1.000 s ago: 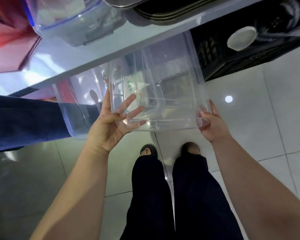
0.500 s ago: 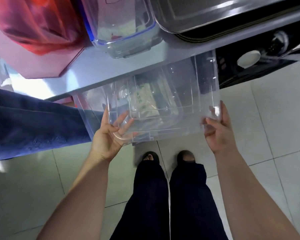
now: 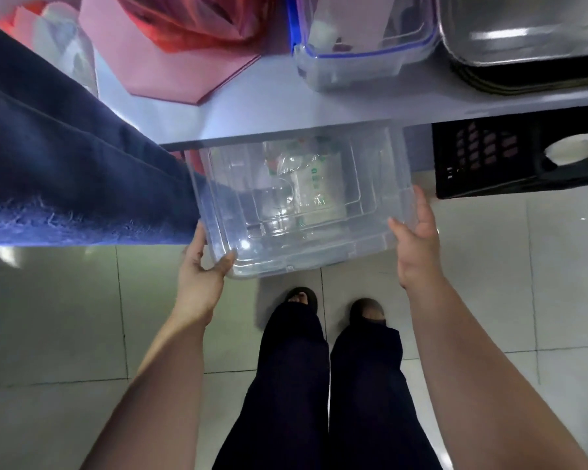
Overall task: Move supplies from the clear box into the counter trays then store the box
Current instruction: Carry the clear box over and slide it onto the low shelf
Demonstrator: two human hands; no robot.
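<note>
Clear rectangular plastic box (image 3: pixel 319 252): held off the floor, far half tucked under the edge of the grey counter (image 3: pixel 319 106), near half sticking out over the pale tiled floor (image 3: pixel 489 266). Tilted slightly, near-left corner lowest.

Left hand (image 3: pixel 201 269): on the near-left corner, thumb hooked over the front face, fingers running up the left wall. Narrow grip, wrapped on the corner.

Right hand (image 3: pixel 418 232): fingers straight, spread wide, palm flat against the right wall. Pressing, not wrapped.

Through the box walls: a crinkled clear packet with green print (image 3: pixel 314 184). Can't tell if it's inside the box or behind it.

Under the counter, right of the box, apart from it: black slotted plastic crate (image 3: pixel 482 161) with a white round lid (image 3: pixel 571 152) in it.

Left of the box, touching its left wall: dark blue cloth (image 3: pixel 65 157).

On the counter: blue-rimmed clear container (image 3: pixel 364 56), steel tray (image 3: pixel 523 32), pink sheet (image 3: pixel 184 76), red plastic bag (image 3: pixel 190 25).
</note>
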